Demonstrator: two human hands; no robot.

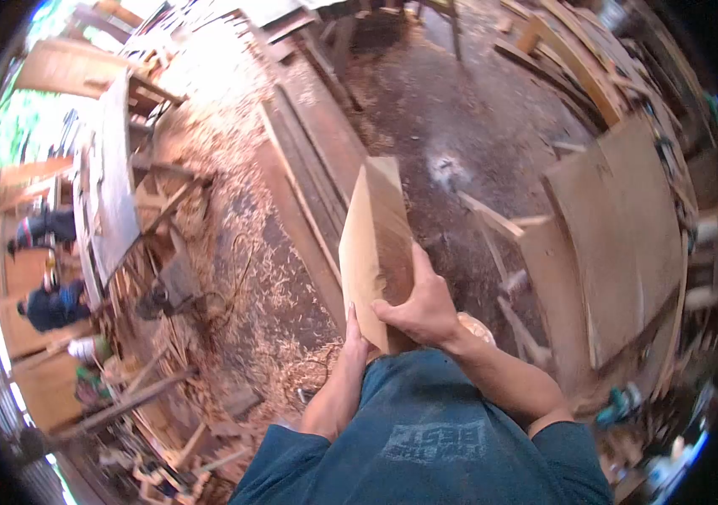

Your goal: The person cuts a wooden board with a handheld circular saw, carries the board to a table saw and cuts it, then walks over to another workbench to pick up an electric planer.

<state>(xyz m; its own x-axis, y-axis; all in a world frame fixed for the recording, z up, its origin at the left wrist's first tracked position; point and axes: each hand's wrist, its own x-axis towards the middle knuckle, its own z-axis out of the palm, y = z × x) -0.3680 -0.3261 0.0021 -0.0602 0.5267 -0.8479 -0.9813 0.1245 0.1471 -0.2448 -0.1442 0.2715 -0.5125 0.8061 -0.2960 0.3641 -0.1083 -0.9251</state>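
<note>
A thick, pale block of wood is held in front of my body, one end close to my shirt and the other pointing away. My right hand grips its right side, the thumb lying across the upper face and a finger stretched along the edge. Low on the left side, my left hand supports the block near its close end. Most of the left fingers are hidden beneath or behind the wood.
Long planks lie on the floor ahead, among scattered wood shavings. Large boards lean at the right. A workbench stands left, with people beyond it. A teal power tool rests at lower right.
</note>
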